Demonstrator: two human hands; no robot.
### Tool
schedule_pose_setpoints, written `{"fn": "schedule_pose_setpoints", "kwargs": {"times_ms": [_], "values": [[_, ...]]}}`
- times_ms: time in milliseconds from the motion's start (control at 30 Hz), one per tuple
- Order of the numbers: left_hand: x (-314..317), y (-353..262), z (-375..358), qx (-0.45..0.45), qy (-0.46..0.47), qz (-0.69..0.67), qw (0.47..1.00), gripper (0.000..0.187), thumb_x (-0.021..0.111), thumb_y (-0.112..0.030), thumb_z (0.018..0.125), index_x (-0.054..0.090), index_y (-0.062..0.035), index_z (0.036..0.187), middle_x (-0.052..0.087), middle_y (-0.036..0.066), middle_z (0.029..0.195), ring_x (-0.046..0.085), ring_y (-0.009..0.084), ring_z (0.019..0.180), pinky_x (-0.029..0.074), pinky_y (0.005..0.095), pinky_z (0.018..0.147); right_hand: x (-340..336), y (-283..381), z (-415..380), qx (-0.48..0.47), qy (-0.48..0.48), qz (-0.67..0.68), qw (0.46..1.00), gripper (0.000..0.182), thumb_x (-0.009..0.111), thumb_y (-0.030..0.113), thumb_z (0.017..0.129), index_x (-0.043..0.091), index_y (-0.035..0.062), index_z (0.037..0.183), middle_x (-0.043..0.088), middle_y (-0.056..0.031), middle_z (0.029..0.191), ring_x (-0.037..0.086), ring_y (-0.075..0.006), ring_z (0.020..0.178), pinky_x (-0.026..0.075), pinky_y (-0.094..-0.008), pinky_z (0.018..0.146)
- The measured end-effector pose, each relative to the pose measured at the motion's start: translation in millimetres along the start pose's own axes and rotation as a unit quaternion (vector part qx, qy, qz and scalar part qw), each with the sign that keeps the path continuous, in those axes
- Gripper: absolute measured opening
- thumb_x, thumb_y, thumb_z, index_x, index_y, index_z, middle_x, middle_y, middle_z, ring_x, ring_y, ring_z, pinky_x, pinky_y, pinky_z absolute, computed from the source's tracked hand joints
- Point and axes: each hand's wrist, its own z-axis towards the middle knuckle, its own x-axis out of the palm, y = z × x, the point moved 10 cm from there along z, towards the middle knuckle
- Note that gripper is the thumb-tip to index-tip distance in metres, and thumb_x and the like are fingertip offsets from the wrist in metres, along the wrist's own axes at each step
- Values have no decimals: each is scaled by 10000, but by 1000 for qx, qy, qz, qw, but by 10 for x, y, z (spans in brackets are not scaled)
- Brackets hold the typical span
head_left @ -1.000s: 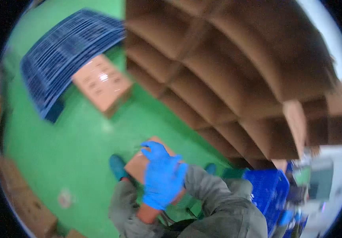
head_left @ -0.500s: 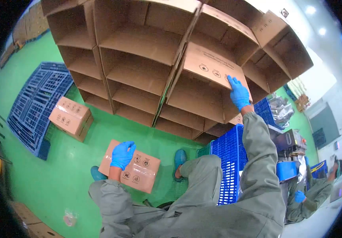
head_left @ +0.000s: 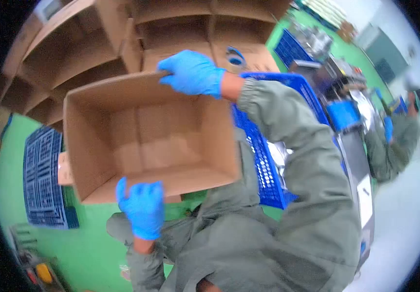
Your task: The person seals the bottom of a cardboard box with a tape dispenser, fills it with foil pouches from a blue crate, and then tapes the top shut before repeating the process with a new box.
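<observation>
An empty cardboard box (head_left: 154, 136) is held up before me, its open side facing the camera. My right hand (head_left: 193, 73), in a blue glove, is closed on the far rim. In a matching glove, my left hand (head_left: 142, 207) has its fingers curled at the near rim, left of the middle; its fingertips overlap the edge. Behind the box stand stacked open cardboard boxes (head_left: 83, 41), their openings towards me. Part of a closed carton (head_left: 64, 169) shows past the held box's left side. Most of the carton on the floor below is hidden.
Right of my legs stands a blue plastic crate (head_left: 312, 100) with silvery packs inside. A dark blue pallet (head_left: 44, 180) lies on the green floor at left. Machinery (head_left: 339, 75) and a co-worker (head_left: 395, 146) are at right.
My right hand has pulled a box from the stack and brought it down in front of me. My left hand has come to its near rim. The view has turned.
</observation>
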Motion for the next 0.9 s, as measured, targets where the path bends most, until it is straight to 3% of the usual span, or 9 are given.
{"fn": "schedule_pose_setpoints", "kwargs": {"times_ms": [100, 233, 333, 367, 400, 467, 500, 733, 900], "values": [[254, 503, -507, -21, 33, -8, 999, 247, 726, -101, 650, 631, -177, 865, 562, 39, 823, 555, 251, 902, 267, 544, 1130, -217, -482, -524, -14, -164, 187, 968, 336, 659, 356, 842, 723, 112, 1064, 713, -167, 984, 686, -364, 904, 544, -436, 836], [1241, 1116, -1378, -73, 96, -88, 989, 318, 792, -107, 593, 633, -167, 861, 577, 53, 851, 549, 287, 981, 277, 532, 1110, -373, -2392, -2420, 330, -328, 215, 858, 363, 626, 338, 923, 713, 18, 1070, 723, -173, 1018, 706, -259, 908, 539, -350, 829], [1341, 1119, -1626, -87, 89, -63, 990, 302, 812, -139, 597, 640, -162, 844, 594, 60, 875, 561, 298, 987, 296, 529, 1089, 532, -3507, -4581, 628, -174, -24, 758, 463, 588, 423, 897, 677, 3, 1069, 661, -267, 1141, 640, -418, 1062, 490, -487, 916], [1385, 1156, -1695, -80, 95, -71, 990, 302, 812, -139, 597, 640, -162, 844, 594, 60, 875, 561, 298, 987, 296, 529, 1089, 1039, -3690, -5414, 659, -238, -3, 714, 517, 606, 450, 851, 670, -10, 1076, 655, -270, 1151, 625, -446, 1074, 484, -503, 926], [1461, 1249, -1836, -107, 125, -81, 983, 283, 794, -134, 616, 632, -155, 847, 599, 64, 903, 563, 291, 1014, 279, 536, 1104, 1327, -3561, -6000, 754, -195, -27, 627, 482, 609, 425, 824, 690, -13, 1007, 672, -264, 1112, 642, -451, 1042, 506, -500, 898], [1544, 1250, -1890, -125, 156, -85, 976, 255, 767, -113, 633, 620, -146, 839, 601, 65, 922, 567, 281, 1035, 270, 537, 1114, 1819, -3371, -6695, 797, -165, -47, 579, 414, 588, 374, 815, 731, -3, 903, 702, -250, 1015, 681, -440, 942, 542, -497, 831], [1570, 1257, -1894, -128, 163, -86, 974, 255, 767, -113, 633, 620, -146, 839, 601, 65, 922, 567, 281, 1035, 270, 537, 1114, 2041, -3248, -6925, 838, -65, -14, 542, 564, 491, 496, 893, 696, -9, 1041, 658, -279, 1132, 637, -426, 1077, 507, -483, 919], [1423, 1159, -1626, -147, 155, -57, 975, 246, 769, -150, 605, 589, -151, 773, 554, 64, 820, 551, 294, 943, 326, 529, 1065, 3184, -3517, -6896, 696, 67, 82, 710, 558, 610, 411, 825, 608, -12, 1189, 650, -274, 1156, 637, -407, 1055, 505, -467, 907], [1328, 1115, -1475, -149, 151, -47, 976, 233, 778, -294, 610, 644, -188, 769, 597, 47, 846, 551, 273, 1004, 315, 533, 1067, 2539, -3748, -6311, 612, 35, 58, 788, 651, 694, 350, 776, 545, -14, 1295, 645, -270, 1173, 637, -394, 1039, 502, -455, 899]]}}
